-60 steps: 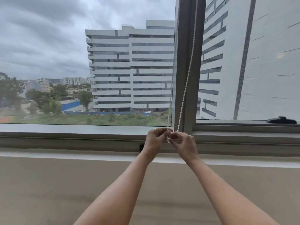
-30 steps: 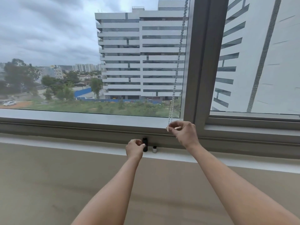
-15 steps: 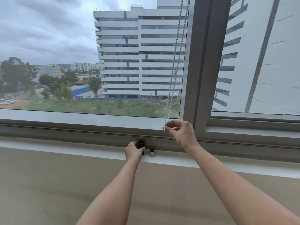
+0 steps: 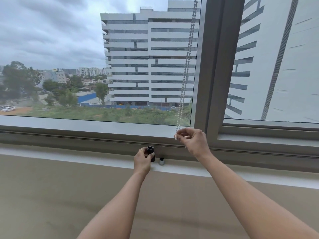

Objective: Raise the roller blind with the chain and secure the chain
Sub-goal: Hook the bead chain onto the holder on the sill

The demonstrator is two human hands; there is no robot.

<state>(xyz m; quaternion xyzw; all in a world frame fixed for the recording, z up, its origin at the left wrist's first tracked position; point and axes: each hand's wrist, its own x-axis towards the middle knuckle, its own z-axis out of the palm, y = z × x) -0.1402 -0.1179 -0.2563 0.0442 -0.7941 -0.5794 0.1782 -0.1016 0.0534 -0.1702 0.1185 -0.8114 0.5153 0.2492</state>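
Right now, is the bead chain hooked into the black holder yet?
Not yet: the right hand pinches the chain above the holder.

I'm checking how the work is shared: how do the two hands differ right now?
The right hand is higher, by the window frame, pinching the bead chain. The left hand is lower, at the sill, gripping a small black fitting. The left wears a ring; the right shows none. Both are closed on something.

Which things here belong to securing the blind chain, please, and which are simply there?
Job:
- chain, its lower end pinched in the right hand
- black holder on the frame, gripped by the left hand

Just there:
- silver knob beside the holder
- window mullion
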